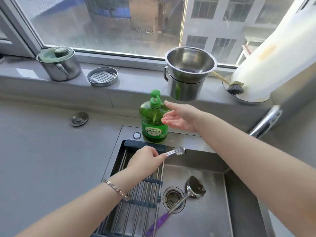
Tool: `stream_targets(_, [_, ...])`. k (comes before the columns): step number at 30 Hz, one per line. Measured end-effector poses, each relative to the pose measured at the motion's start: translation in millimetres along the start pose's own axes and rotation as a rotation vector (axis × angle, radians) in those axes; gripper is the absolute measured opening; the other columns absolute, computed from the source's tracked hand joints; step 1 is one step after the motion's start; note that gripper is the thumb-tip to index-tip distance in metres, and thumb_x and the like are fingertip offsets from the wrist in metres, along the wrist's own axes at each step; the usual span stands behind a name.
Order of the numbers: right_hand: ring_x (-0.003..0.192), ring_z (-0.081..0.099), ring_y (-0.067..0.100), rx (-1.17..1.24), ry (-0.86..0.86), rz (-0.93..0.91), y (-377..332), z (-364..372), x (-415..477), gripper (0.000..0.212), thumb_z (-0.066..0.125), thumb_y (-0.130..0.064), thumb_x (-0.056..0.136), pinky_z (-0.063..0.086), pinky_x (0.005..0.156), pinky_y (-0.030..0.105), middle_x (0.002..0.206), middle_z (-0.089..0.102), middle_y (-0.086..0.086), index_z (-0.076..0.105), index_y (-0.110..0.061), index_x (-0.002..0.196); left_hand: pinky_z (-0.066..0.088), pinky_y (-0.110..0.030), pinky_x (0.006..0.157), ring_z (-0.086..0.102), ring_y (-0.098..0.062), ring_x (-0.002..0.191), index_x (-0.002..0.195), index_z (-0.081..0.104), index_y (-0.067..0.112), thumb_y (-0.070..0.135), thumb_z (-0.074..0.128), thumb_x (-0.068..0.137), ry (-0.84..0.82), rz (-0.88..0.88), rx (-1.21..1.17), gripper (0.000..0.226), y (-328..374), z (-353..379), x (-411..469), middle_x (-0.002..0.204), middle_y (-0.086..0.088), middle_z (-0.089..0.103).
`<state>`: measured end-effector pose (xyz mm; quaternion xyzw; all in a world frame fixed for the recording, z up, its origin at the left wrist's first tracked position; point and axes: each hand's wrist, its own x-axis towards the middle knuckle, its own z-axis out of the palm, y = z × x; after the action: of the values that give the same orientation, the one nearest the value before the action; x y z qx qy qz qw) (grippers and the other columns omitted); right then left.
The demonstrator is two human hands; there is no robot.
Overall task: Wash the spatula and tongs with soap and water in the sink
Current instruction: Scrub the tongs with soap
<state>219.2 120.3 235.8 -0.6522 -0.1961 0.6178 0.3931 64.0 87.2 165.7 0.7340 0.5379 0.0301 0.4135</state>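
Note:
My left hand (145, 161) grips small metal tongs (176, 151) over the back of the steel sink (201, 218), their tips pointing right. My right hand (179, 118) is open, palm up, right beside the green pump bottle of dish soap (153, 118) that stands on the sink's back rim; I cannot tell whether the fingers touch it. A metal spatula (195, 184) with a dirty blade and a purple handle lies in the sink basin, its shaft crossing the drain (173, 199).
A roll-up drying rack (136, 202) covers the sink's left part. A chrome faucet (265, 121) juts in at the right. On the window ledge stand two steel pots (186, 74), a round grater dish (102, 76), a lidded steel cup (59, 64) and a dish brush (235, 88).

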Motion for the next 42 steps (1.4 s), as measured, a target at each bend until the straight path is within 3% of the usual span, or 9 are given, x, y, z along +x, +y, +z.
stream_targets(2, [0.064, 0.061, 0.013, 0.021, -0.02, 0.038, -14.7, 10.2, 15.7, 0.047, 0.052, -0.039, 0.093, 0.053, 0.048, 0.016, 0.084, 0.058, 0.013, 0.051, 0.007, 0.106, 0.05, -0.03, 0.061, 0.064, -0.021, 0.068, 0.082, 0.067, 0.013, 0.044, 0.055, 0.088, -0.02, -0.009, -0.025, 0.033, -5.1, -1.4, 5.4, 0.067, -0.002, 0.062])
stream_targets(5, [0.05, 0.06, 0.01, 0.085, -0.023, 0.072, -31.8, 18.5, 35.3, 0.038, 0.054, -0.034, 0.093, 0.052, 0.047, 0.015, 0.08, 0.057, 0.011, 0.053, 0.004, 0.088, 0.054, -0.035, 0.069, 0.063, -0.02, 0.068, 0.082, 0.068, 0.011, 0.043, 0.056, 0.087, -0.024, 0.003, -0.073, 0.034, -13.5, -1.9, 14.0, 0.067, -0.002, 0.062])
stream_targets(11, [0.033, 0.051, 0.006, 0.112, 0.002, 0.092, -34.4, 19.1, 53.4, 0.021, 0.056, -0.019, 0.092, 0.042, 0.032, 0.012, 0.061, 0.054, 0.004, 0.056, -0.006, 0.076, 0.042, -0.028, 0.059, 0.053, -0.016, 0.058, 0.075, 0.066, 0.009, 0.042, 0.056, 0.086, 0.051, 0.027, -0.174, 0.037, -22.9, -4.9, 29.2, 0.06, 0.001, 0.056])
stream_targets(15, [0.034, 0.053, 0.009, 0.27, -0.04, 0.141, -31.2, 15.1, 60.0, 0.022, 0.055, -0.017, 0.093, 0.044, 0.033, 0.013, 0.056, 0.055, 0.005, 0.058, -0.008, 0.073, 0.04, -0.026, 0.058, 0.051, -0.015, 0.057, 0.077, 0.065, 0.006, 0.042, 0.055, 0.087, 0.046, 0.04, -0.182, 0.039, -25.4, -5.5, 35.8, 0.059, 0.0, 0.055])
stream_targets(18, [0.032, 0.052, 0.008, 0.307, -0.079, 0.162, -30.6, 13.2, 62.3, 0.026, 0.052, -0.018, 0.094, 0.045, 0.033, 0.012, 0.045, 0.055, 0.004, 0.056, -0.006, 0.071, 0.041, -0.026, 0.058, 0.051, -0.013, 0.057, 0.077, 0.066, 0.009, 0.043, 0.055, 0.087, 0.024, 0.04, -0.18, 0.037, -31.1, -4.3, 38.4, 0.06, 0.002, 0.056])
stream_targets(23, [0.032, 0.052, 0.007, 0.343, -0.054, 0.156, -28.0, 14.2, 62.6, 0.024, 0.054, -0.019, 0.093, 0.044, 0.033, 0.01, 0.043, 0.054, 0.003, 0.057, -0.008, 0.073, 0.042, -0.026, 0.058, 0.052, -0.014, 0.057, 0.081, 0.067, 0.011, 0.044, 0.054, 0.087, -0.012, 0.03, -0.143, 0.035, -35.5, -2.4, 40.0, 0.062, 0.002, 0.059])
stream_targets(30, [0.029, 0.049, 0.006, 0.208, 0.071, 0.099, -33.8, 25.2, 56.6, 0.02, 0.056, -0.019, 0.093, 0.04, 0.03, 0.011, 0.065, 0.05, 0.004, 0.055, -0.006, 0.078, 0.045, -0.028, 0.062, 0.061, -0.019, 0.068, 0.081, 0.067, 0.009, 0.043, 0.054, 0.087, -0.003, 0.044, -0.134, 0.037, -28.7, -10.1, 28.6, 0.063, 0.001, 0.058])
stream_targets(36, [0.029, 0.049, 0.006, 0.261, 0.025, 0.125, -27.3, 20.4, 61.6, 0.023, 0.054, -0.02, 0.094, 0.039, 0.029, 0.011, 0.04, 0.052, 0.003, 0.055, -0.008, 0.074, 0.045, -0.027, 0.061, 0.057, -0.017, 0.063, 0.077, 0.065, 0.01, 0.044, 0.055, 0.087, 0.04, 0.068, -0.136, 0.036, -28.5, -16.1, 32.6, 0.06, 0.002, 0.057])
stream_targets(42, [0.027, 0.046, 0.004, 0.298, -0.003, 0.145, -25.7, 19.0, 60.2, 0.027, 0.05, -0.022, 0.095, 0.037, 0.028, 0.009, 0.037, 0.049, 0.0, 0.052, -0.009, 0.072, 0.049, -0.03, 0.064, 0.065, -0.024, 0.072, 0.079, 0.066, 0.009, 0.043, 0.055, 0.086, 0.005, 0.048, -0.124, 0.036, -30.9, -15.0, 31.0, 0.062, 0.001, 0.057])
